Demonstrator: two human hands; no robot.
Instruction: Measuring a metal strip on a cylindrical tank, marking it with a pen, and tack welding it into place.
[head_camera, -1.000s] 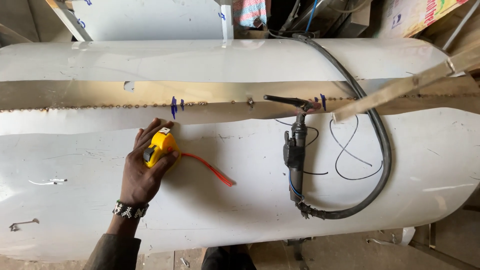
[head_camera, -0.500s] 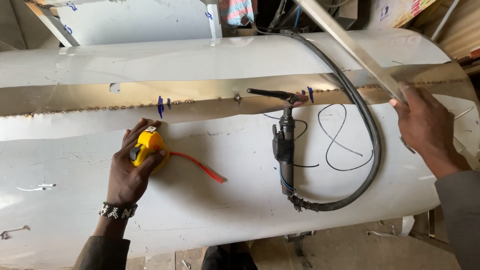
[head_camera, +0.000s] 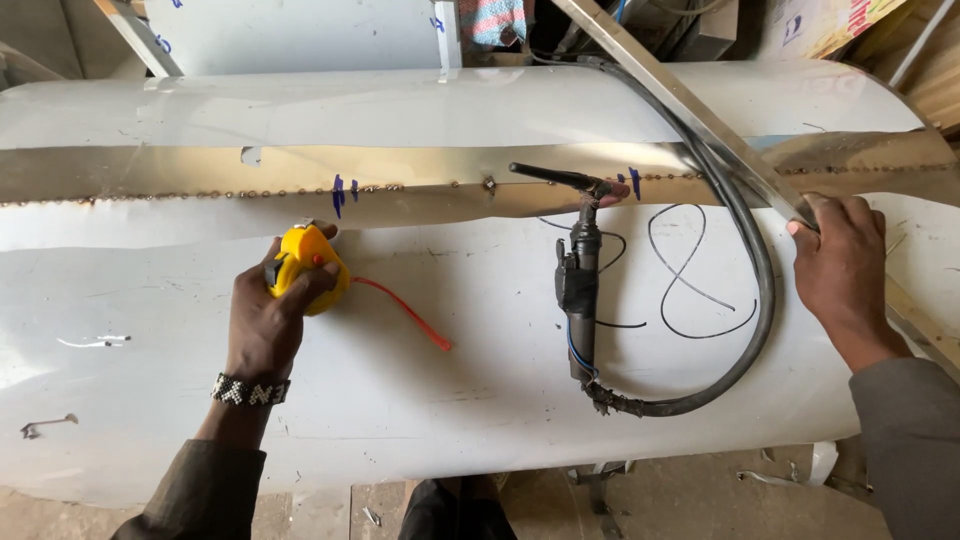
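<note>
Head view: you look down on a big white sheet-metal drum (head_camera: 450, 400) lying on its side, its long axis running left to right across your view.
Left hand: your left hand (head_camera: 268, 315) lies on the drum's near face, fingers (head_camera: 312, 283) wrapped round a yellow tape measure (head_camera: 305, 268), thumb side up.
Tape measure: pressed flat to the drum just below the seam (head_camera: 200, 193), right under two blue marks (head_camera: 340, 192). An orange strap (head_camera: 405, 313) trails from it down and to the right, loose on the metal.
Right hand: your right hand (head_camera: 845, 275) sits at the drum's right end, fingers curled over the lower end of a long metal strip (head_camera: 690, 105).
Strip: it runs on a slant from your right hand up and to the left, crossing over the seam and out of the top of the view.
Torch: a welding torch (head_camera: 578, 275) lies between your hands, handle pointing toward you, nozzle at the seam; its black hose (head_camera: 745, 260) loops round to the right and passes under the strip.
Key relation: the strip's free length lies up and left of your right fingers, and the blue marks sit just above your left fingers, well apart from the strip. The left hand is the nearer one to the marks; the right is the only one on the strip.
Scribbles: black pen loops (head_camera: 690, 275) mark the drum between torch and hose.
</note>
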